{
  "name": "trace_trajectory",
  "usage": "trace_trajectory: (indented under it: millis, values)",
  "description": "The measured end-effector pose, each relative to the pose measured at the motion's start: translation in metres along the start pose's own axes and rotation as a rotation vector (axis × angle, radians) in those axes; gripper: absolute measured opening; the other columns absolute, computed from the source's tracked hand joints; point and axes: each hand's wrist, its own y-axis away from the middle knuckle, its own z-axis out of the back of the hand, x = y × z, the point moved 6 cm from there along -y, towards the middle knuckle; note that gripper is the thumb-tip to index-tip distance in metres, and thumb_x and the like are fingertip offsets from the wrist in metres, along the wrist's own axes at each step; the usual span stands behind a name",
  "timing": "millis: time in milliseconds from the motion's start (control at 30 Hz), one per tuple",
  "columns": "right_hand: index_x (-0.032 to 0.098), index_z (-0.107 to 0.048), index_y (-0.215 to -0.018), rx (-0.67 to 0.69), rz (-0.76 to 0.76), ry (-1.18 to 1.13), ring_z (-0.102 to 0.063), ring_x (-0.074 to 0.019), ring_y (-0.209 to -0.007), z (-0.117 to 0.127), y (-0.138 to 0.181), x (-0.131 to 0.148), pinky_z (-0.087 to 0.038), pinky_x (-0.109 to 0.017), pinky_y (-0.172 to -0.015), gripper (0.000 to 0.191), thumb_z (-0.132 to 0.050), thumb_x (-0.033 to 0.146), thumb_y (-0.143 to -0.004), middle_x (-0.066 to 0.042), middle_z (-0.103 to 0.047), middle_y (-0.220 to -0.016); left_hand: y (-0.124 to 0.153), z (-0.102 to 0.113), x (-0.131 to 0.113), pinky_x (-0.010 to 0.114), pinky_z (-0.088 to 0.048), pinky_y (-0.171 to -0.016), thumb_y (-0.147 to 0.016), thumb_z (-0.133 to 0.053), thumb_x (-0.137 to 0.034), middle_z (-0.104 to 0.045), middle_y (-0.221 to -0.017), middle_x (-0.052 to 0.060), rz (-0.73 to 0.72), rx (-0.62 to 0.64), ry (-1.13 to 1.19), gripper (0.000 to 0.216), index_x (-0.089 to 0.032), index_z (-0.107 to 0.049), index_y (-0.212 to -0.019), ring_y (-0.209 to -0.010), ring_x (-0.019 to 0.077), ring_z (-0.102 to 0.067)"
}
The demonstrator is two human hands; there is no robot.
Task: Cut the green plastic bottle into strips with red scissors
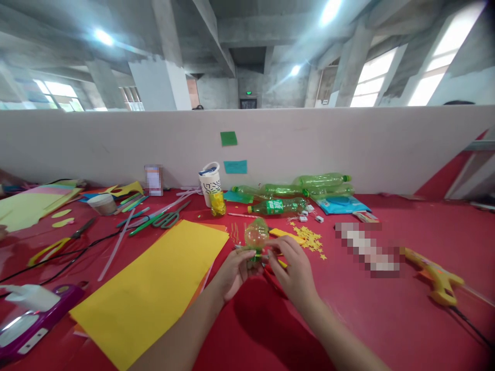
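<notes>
The cut top of a green plastic bottle [257, 233] is held by its neck over the red table, in front of me. My left hand [235, 269] is closed around the neck from below. At the neck's right side, my right hand [291, 263] has its thumb and fingers brought together in a pinch; what is between them, if anything, is too small to make out. Red handles, apparently of scissors [274, 282], lie under my right hand. Just beyond my hands are a yellow utility knife [286, 236] and scattered yellow paper stars [310, 238].
Yellow paper sheets [154, 293] lie left, with grey scissors [170, 216] and yellow scissors [58, 245] beyond. Green bottles [276, 207] and a white cup [209, 184] stand or lie near the partition [116, 149]. A yellow glue gun [436, 278] and cord are right.
</notes>
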Motion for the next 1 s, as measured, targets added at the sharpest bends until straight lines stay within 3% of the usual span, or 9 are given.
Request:
trace_trajectory:
  millis: [200,467,767,867,1000]
  values:
    - [0.022,-0.064,-0.1,-0.003,-0.032,-0.01,-0.056,-0.0227,-0.09,0.003,-0.003,-0.004,-0.047,-0.034,-0.079,0.022,-0.049,0.012,-0.087,-0.007,-0.059,-0.093,0.002,-0.004,0.002,0.026,-0.047,-0.059,-0.076,-0.063,-0.018,-0.067,-0.076,0.005,0.009,0.004,-0.032,0.012,-0.012,-0.066,-0.085,-0.058,0.0122,-0.06]
    - [0.021,-0.063,-0.094,0.01,-0.107,-0.035,-0.056,-0.0237,-0.087,0.0,-0.003,-0.009,-0.046,-0.037,-0.078,0.014,-0.052,0.017,-0.086,-0.008,-0.059,-0.092,0.002,-0.007,0.004,0.027,-0.046,-0.057,-0.074,-0.066,-0.019,-0.065,-0.072,0.003,0.039,0.011,-0.088,0.014,-0.012,-0.066,-0.087,-0.055,0.0127,-0.06]
    - [0.02,-0.056,-0.08,0.017,-0.211,-0.163,-0.057,-0.0157,-0.068,-0.009,-0.002,-0.011,-0.049,-0.025,-0.06,0.008,-0.054,0.012,-0.081,0.0,-0.054,-0.077,0.0,-0.002,0.007,0.026,-0.042,-0.053,-0.072,-0.067,-0.025,-0.063,-0.064,0.003,0.026,-0.021,-0.154,0.016,-0.012,-0.062,-0.078,-0.049,0.0128,-0.057]
    - [0.021,-0.05,-0.073,0.01,-0.188,-0.151,-0.054,-0.0157,-0.064,-0.009,-0.002,-0.01,-0.047,-0.025,-0.056,0.013,-0.055,0.013,-0.082,0.001,-0.051,-0.072,0.0,-0.003,0.008,0.027,-0.041,-0.053,-0.074,-0.065,-0.026,-0.061,-0.063,0.002,0.026,-0.004,-0.148,0.014,-0.013,-0.061,-0.077,-0.05,0.0132,-0.057]
    - [0.02,-0.055,-0.076,0.026,-0.033,-0.108,-0.054,-0.0194,-0.079,-0.007,-0.001,0.001,-0.045,-0.031,-0.07,0.012,-0.056,0.012,-0.084,-0.003,-0.057,-0.083,0.002,-0.004,0.008,0.026,-0.043,-0.056,-0.078,-0.06,-0.024,-0.06,-0.063,0.001,0.044,-0.007,-0.052,0.011,-0.013,-0.06,-0.075,-0.053,0.012,-0.056]
